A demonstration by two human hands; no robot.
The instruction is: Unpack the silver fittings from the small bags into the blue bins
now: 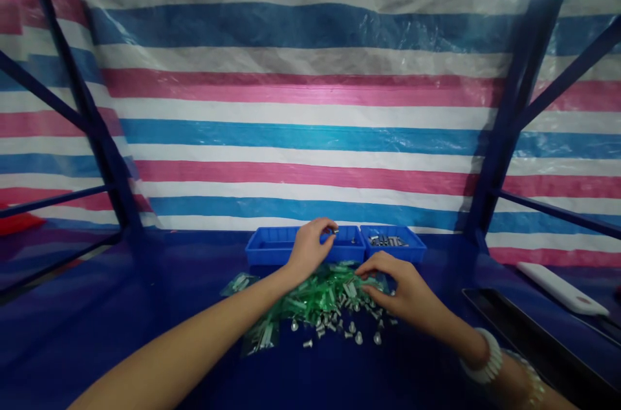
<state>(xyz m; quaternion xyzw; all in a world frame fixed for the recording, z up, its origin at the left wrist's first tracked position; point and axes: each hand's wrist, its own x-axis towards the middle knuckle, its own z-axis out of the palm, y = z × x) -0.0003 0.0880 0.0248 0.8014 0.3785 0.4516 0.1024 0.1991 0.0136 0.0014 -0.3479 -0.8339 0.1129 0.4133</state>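
Observation:
My left hand is above the long blue bin, with thumb and fingers pinched on a small metal screw; its exact shape is hard to make out. Over the right side of the pile, my right hand hovers with thumb and forefinger apart. Closest to those fingertips is a small clear packet with pale parts. Beneath both hands spread green plastic pieces, partly in clear bags. Short silver screws lie scattered along the pile's front edge.
A smaller blue bin with metal parts adjoins the long bin. Clear packets lie at the pile's left. To the right are a dark flat device and a white oblong device. Blue frame posts flank the striped sheet.

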